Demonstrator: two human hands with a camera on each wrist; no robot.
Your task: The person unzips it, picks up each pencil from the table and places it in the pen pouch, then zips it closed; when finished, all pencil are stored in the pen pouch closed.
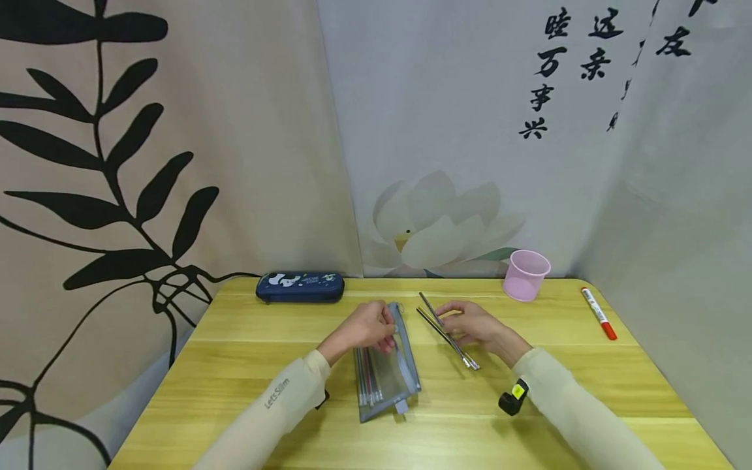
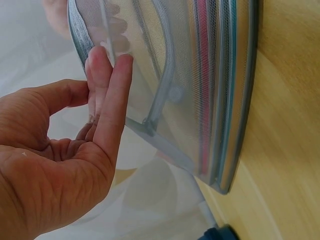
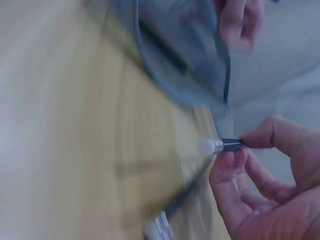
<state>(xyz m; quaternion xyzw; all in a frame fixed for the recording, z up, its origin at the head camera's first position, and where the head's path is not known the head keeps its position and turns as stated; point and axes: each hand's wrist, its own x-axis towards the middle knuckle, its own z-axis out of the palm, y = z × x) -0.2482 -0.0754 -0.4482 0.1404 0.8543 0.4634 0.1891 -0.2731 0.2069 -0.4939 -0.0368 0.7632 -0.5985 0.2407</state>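
Observation:
A grey mesh zip pouch lies on the table with several slim pencils showing through its mesh. My left hand pinches its upper edge between thumb and fingers, holding that side raised. To the right of the pouch, my right hand pinches a dark pencil with a pale end between thumb and fingertips. Below it, other dark pencils with silvery ends lie slantwise on the table. The right wrist view is blurred.
A navy pencil case lies at the back left of the wooden table. A pink cup stands at the back right, and a white marker with a red cap lies near the right edge. Fabric hangs behind the table.

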